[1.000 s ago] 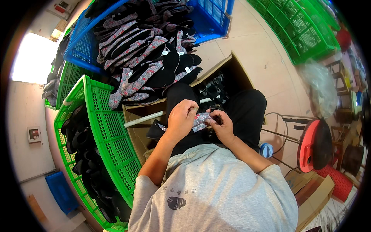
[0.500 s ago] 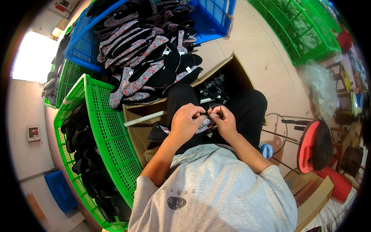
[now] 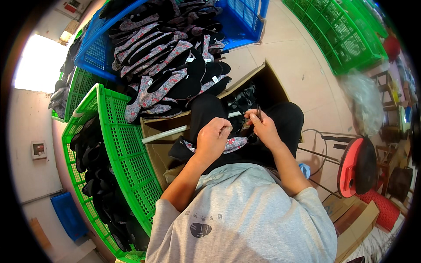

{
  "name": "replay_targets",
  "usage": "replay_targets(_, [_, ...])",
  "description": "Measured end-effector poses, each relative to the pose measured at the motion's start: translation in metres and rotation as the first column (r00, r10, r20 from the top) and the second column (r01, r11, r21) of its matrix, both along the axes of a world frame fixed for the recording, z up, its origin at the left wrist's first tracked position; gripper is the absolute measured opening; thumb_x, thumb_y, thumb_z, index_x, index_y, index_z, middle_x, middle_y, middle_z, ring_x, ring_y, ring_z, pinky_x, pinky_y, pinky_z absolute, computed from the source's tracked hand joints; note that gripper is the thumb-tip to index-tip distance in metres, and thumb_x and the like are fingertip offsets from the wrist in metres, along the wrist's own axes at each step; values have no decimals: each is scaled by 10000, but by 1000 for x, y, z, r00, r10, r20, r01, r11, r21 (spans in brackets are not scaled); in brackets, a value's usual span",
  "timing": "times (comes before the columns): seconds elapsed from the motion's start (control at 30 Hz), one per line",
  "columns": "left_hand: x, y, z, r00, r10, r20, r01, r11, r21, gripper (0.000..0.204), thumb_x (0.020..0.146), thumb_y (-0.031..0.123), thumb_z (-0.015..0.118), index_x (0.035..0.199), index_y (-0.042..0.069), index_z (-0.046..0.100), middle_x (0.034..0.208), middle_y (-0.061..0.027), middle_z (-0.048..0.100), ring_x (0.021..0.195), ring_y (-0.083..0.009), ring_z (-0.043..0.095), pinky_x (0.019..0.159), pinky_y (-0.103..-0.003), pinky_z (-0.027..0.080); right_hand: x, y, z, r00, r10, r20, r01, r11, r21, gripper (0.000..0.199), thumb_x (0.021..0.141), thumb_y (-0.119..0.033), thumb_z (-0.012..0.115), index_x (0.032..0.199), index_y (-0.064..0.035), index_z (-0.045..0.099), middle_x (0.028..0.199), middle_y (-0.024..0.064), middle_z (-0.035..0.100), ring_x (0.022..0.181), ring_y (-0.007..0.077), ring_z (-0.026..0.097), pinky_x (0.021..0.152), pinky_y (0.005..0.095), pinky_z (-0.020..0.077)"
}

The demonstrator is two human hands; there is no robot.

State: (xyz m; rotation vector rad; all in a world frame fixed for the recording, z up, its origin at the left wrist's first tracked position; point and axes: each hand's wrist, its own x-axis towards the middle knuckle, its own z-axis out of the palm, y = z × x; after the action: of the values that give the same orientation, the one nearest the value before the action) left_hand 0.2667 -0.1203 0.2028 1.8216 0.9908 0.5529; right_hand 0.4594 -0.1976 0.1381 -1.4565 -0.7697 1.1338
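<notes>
A floral-and-black fabric slipper [image 3: 237, 143] lies across my lap, its black end showing to the left of my wrist. My left hand [image 3: 212, 136] is closed in a pinch over it, fingertips pressed together; whatever they hold is too small to make out. Up and to the right, my right hand [image 3: 263, 126] is closed around a small dark tool [image 3: 258, 112], whose kind I cannot tell. The two hands are apart. Beyond my knees stands an open cardboard box [image 3: 277, 81] with black scraps [image 3: 244, 97] inside, and a pale rod [image 3: 165, 134] runs across it.
Many similar slippers [image 3: 171, 83] are heaped at the far left, in and before a blue crate [image 3: 245, 26]. A green crate [image 3: 127, 149] with black pieces stands at my left. Right are another green crate [image 3: 337, 39], a plastic bag [image 3: 366, 101] and a red-and-black round seat [image 3: 351, 166].
My right hand has moved away from the left, up and to the right, with the dark tool now showing. The left hand has hardly moved; more of the slipper's floral side shows.
</notes>
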Motion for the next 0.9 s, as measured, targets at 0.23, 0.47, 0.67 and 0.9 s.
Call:
replay_targets(0.23, [4, -2, 2, 1000, -4, -10, 4, 998, 65, 33, 891, 83, 637, 901, 51, 633, 799, -117, 604, 729, -292, 609, 650, -363, 468, 16, -15, 4, 842, 436, 317, -396, 900, -184, 333, 1039, -339, 486, 1209, -55, 528, 960, 92, 690, 821, 211, 666, 752, 325, 510])
replay_targets(0.47, [4, -2, 1, 998, -22, -60, 27, 997, 72, 48, 895, 99, 630, 914, 56, 636, 823, -124, 618, 764, -316, 616, 677, -374, 478, 14, -12, 16, 806, 471, 358, -498, 867, -18, 305, 969, -304, 616, 1166, -73, 602, 987, 86, 700, 960, 242, 653, 840, 344, 492])
replay_targets(0.67, [6, -3, 3, 996, -29, -86, 36, 996, 79, 61, 897, 108, 621, 923, 59, 647, 843, -119, 627, 802, -328, 623, 709, -387, 488, 11, -7, 40, 721, 555, 414, -568, 816, -105, 296, 899, -196, 708, 1171, -86, 673, 992, 84, 663, 955, 212, 617, 870, 318, 476])
replay_targets(0.9, [6, -4, 2, 998, -17, -68, 22, 997, 72, 66, 886, 99, 629, 915, 55, 667, 863, -123, 645, 823, -328, 637, 724, -382, 499, 11, -5, 34, 714, 573, 402, -577, 807, -126, 313, 914, -311, 678, 1145, -101, 692, 1048, 82, 701, 993, 257, 645, 1022, 395, 393])
